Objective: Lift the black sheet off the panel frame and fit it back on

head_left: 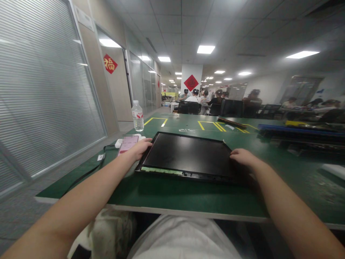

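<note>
A black display panel [185,153], with a green circuit strip [161,171] along its near edge, is held just at or above the green table; I cannot tell whether it touches. My left hand [141,148] grips its left edge, with the thumb side and fingers curled around the frame. On the opposite side, my right hand [244,157] is closed on the right edge. The undersides of both grips are hidden.
Beside my left forearm lie a phone [128,144] and a black cable [98,163]. A water bottle [138,117] stands behind them. Stacked long panels [302,135] occupy the table's right; a dark strip [231,122] lies at the back. Several people sit beyond.
</note>
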`<state>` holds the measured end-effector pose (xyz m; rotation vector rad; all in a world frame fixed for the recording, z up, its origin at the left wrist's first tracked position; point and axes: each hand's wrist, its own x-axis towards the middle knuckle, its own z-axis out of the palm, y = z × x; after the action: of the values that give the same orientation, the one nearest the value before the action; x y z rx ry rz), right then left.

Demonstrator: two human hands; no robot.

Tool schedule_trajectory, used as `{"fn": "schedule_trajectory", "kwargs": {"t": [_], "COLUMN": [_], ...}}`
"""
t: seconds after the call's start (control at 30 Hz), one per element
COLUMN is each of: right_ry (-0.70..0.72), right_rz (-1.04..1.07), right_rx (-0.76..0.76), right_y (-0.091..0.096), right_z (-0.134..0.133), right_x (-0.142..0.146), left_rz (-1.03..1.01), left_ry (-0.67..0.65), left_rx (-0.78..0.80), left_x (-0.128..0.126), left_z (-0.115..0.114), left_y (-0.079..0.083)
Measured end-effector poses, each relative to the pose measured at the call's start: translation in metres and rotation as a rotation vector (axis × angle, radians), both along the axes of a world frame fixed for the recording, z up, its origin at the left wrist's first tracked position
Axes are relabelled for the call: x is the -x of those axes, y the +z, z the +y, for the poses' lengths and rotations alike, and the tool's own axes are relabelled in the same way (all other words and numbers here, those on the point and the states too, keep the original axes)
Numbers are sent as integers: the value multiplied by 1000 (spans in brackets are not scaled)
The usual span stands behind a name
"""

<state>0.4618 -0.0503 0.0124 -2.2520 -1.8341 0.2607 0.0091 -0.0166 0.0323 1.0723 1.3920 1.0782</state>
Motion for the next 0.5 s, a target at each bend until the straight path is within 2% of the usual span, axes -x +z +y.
{"fn": "schedule_trajectory", "kwargs": {"t": [0.27,0.5], "right_ry": [0,-7], "right_rz": [3,5], "right_rx": [4,20], "right_y": [1,1], "right_z": [-1,-2], "right_x": [1,1], "left_rz": [-132,-140], "left_ry": [-48,-85], "left_rx": [-9,-28], "left_x": [-4,-2], "left_z": [-3,-6], "left_y": [0,-1]}}
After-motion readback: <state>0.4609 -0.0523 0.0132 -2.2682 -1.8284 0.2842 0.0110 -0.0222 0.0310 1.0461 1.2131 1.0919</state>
